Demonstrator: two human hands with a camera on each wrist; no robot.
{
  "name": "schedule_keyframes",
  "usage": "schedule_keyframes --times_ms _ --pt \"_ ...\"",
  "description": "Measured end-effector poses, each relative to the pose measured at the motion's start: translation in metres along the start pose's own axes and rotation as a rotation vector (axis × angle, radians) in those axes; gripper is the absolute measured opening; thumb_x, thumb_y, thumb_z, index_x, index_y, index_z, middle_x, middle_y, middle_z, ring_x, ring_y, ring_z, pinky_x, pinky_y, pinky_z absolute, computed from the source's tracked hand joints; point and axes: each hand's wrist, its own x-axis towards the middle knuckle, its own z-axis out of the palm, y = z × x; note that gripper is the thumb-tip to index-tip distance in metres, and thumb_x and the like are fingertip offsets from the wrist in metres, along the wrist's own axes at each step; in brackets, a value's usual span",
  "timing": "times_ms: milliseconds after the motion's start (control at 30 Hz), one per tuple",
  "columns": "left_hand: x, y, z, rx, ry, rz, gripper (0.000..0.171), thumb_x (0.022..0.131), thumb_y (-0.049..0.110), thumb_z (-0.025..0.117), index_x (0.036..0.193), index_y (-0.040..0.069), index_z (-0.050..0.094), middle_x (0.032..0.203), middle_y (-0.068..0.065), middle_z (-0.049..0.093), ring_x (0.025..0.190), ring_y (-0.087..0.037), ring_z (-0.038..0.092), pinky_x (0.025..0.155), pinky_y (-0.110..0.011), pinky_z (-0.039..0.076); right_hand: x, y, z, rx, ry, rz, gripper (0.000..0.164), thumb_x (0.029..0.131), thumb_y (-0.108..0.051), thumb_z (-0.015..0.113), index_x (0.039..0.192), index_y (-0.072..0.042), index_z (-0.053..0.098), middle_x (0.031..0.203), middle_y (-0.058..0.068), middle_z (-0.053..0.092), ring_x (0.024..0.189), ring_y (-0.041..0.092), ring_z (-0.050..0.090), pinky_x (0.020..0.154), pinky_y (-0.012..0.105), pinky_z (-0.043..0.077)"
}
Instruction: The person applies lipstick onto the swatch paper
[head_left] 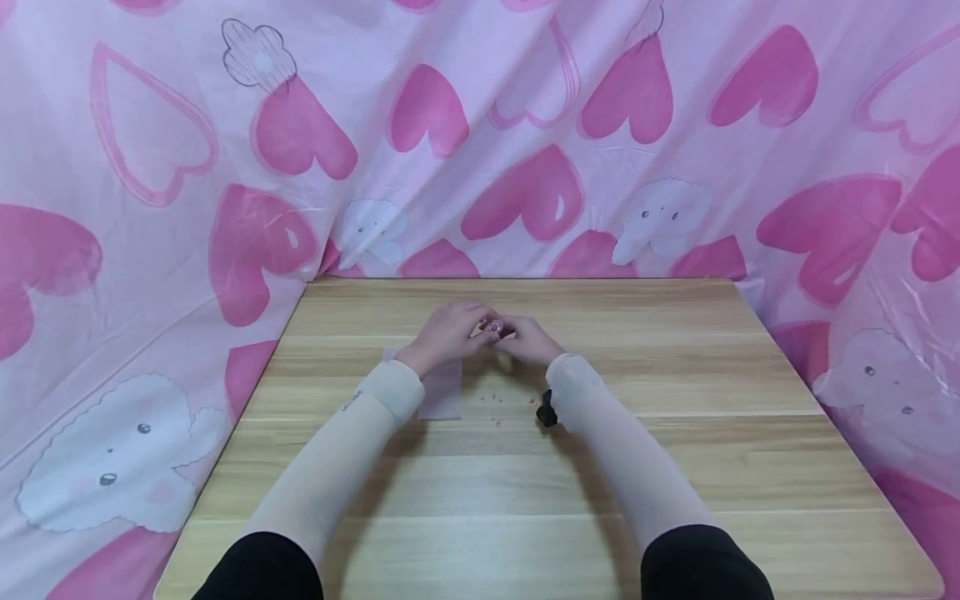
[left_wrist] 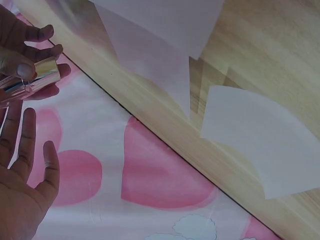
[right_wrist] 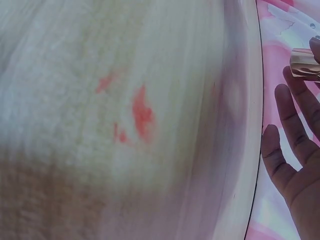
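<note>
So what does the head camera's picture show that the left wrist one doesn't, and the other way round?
Only the head view shows the black object beside the right forearm, the scattered red specks and the black sleeves.

Only the left wrist view shows the palm side of the left hand, and the clear pinkish body and gold end of the small shiny object up close.

Both show the two hands at that object, pale sheet material, the wooden tabletop and the heart-patterned cloth.
</note>
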Motion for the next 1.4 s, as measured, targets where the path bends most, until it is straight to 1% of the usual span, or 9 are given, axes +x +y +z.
schedule_keyframes --times_ms 233,333,500,667,800,1033,1167,1267,1400 --pt "0.001 -0.0012 -0.0003 0.006 -0.005 -0.006 0.029 0.092 0.04 0.064 0.115 0.024 0.066 0.116 0.005 0.069 0.112 -0.016 0.062 0.095 -0.04 0.049 -0.0031 -0.003 -0.0003 0.009 0.0 0.027 0.028 0.087 -0.049 0.067 0.108 -0.03 0.068 0.106 -0.007 0.07 0.104 0.015 0.062 0.097 0.043 0.048" --pt "0.001 -0.0018 -0.0005 0.011 0.001 -0.002 0.029 0.091 0.041 0.065 0.114 0.024 0.066 0.115 0.006 0.069 0.112 -0.015 0.062 0.095 -0.04 0.049 -0.0036 -0.0028 -0.0002 0.007 0.003 0.031 0.028 0.087 -0.048 0.067 0.109 -0.031 0.068 0.108 -0.006 0.07 0.104 0.015 0.062 0.098 0.042 0.048" --pt "0.0005 -0.0008 -0.0023 0.008 0.001 -0.018 0.028 0.091 0.041 0.065 0.114 0.025 0.066 0.116 0.007 0.069 0.114 -0.015 0.062 0.098 -0.041 0.047 -0.0041 -0.0025 -0.0008 -0.001 0.006 0.03 0.035 0.087 -0.051 0.065 0.115 -0.029 0.067 0.11 -0.005 0.07 0.105 0.015 0.063 0.098 0.043 0.049" --pt "-0.0003 0.0009 -0.0039 0.014 -0.011 -0.035 0.026 0.091 0.04 0.065 0.114 0.026 0.066 0.119 0.008 0.068 0.118 -0.015 0.059 0.102 -0.044 0.045 -0.0046 -0.002 -0.0006 -0.011 0.004 0.026 0.031 0.088 -0.053 0.064 0.109 -0.03 0.068 0.103 -0.007 0.07 0.101 0.014 0.063 0.094 0.041 0.05" --pt "-0.0011 0.0022 -0.0052 0.012 -0.01 -0.035 0.024 0.09 0.04 0.066 0.111 0.027 0.066 0.118 0.008 0.069 0.118 -0.015 0.059 0.103 -0.044 0.044 -0.0057 -0.0012 -0.0007 -0.016 0.002 0.025 0.024 0.089 -0.048 0.065 0.106 -0.031 0.069 0.1 -0.007 0.071 0.099 0.013 0.063 0.093 0.041 0.05" --pt "-0.0014 0.0036 -0.0073 0.005 0.005 -0.033 0.023 0.09 0.039 0.067 0.109 0.027 0.067 0.114 0.009 0.07 0.116 -0.014 0.06 0.102 -0.046 0.043 -0.0062 0.0001 -0.0023 -0.01 -0.005 0.015 0.012 0.092 -0.033 0.066 0.104 -0.031 0.07 0.104 -0.006 0.072 0.101 0.013 0.065 0.094 0.04 0.051" --pt "-0.0003 0.0046 -0.0083 -0.001 0.005 -0.049 0.022 0.09 0.04 0.067 0.108 0.028 0.068 0.114 0.008 0.07 0.115 -0.015 0.06 0.105 -0.053 0.04 -0.0062 0.0012 -0.0025 -0.005 -0.004 0.029 0.013 0.092 -0.031 0.066 0.105 -0.033 0.07 0.106 -0.007 0.071 0.102 0.013 0.064 0.093 0.04 0.051" --pt "0.0003 0.0049 -0.0082 -0.008 -0.002 -0.059 0.021 0.09 0.04 0.067 0.106 0.028 0.068 0.114 0.009 0.07 0.116 -0.016 0.06 0.108 -0.058 0.036 -0.0056 0.0031 -0.0015 0.003 0.003 0.025 0.014 0.092 -0.029 0.067 0.105 -0.03 0.071 0.105 -0.005 0.072 0.101 0.014 0.065 0.094 0.04 0.051" --pt "0.001 0.0043 -0.0081 -0.015 -0.005 -0.062 0.02 0.089 0.04 0.067 0.105 0.028 0.068 0.112 0.01 0.07 0.116 -0.015 0.059 0.109 -0.058 0.035 -0.0048 0.0059 0.0 0.017 0.008 0.024 0.014 0.091 -0.029 0.067 0.105 -0.028 0.071 0.106 -0.004 0.073 0.102 0.014 0.066 0.096 0.039 0.051"
